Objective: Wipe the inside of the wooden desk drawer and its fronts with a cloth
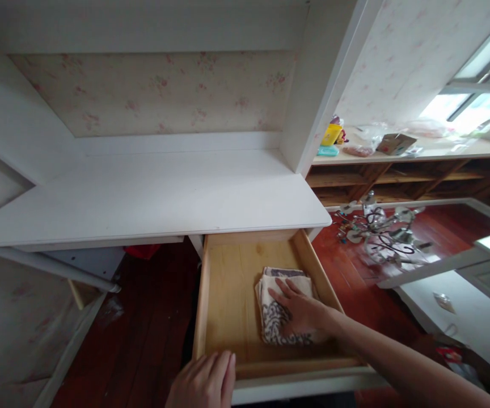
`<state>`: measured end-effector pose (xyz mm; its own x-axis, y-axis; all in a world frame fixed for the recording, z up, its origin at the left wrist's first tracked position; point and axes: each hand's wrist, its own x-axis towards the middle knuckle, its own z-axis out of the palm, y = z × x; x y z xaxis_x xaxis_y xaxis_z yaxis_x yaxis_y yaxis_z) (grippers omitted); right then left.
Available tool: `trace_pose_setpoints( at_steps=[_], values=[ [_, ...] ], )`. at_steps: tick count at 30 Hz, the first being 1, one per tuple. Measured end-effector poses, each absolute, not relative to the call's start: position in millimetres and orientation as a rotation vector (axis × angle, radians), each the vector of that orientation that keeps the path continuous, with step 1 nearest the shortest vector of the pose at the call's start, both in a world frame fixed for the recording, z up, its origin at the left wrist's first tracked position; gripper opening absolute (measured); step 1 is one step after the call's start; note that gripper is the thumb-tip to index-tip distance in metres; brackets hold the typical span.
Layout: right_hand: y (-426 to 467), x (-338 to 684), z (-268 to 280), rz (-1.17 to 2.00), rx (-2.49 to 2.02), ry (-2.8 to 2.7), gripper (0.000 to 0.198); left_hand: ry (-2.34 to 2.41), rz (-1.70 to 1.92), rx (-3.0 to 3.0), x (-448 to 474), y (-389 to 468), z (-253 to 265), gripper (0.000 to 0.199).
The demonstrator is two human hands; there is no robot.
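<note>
White desk against floral wallpaper, its wooden drawer pulled open over dark red floorboards. Inside, toward the right wall, lies a folded patterned towel; the right hand rests flat on it, fingers spread, not gripping. The left hand lies relaxed on the drawer's front edge (a chandelier sits on the floor nearby).

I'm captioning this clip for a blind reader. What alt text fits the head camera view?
A person's right hand presses flat on a folded patterned cloth inside an open wooden drawer under a white desk. The left hand rests on the drawer's front edge.
</note>
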<state>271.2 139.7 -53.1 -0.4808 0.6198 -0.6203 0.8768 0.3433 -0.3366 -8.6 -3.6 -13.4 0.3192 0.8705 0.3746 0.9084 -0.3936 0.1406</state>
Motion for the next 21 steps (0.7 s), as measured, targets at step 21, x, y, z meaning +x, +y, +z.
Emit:
trace_pose_setpoints(
  at_steps=[21],
  values=[
    [94.0, 110.1, -36.8, -0.644, 1.314, 2.259, 0.087, -1.758, -0.622, -2.387, -4.7, -6.6, -9.3, 0.022]
  ],
)
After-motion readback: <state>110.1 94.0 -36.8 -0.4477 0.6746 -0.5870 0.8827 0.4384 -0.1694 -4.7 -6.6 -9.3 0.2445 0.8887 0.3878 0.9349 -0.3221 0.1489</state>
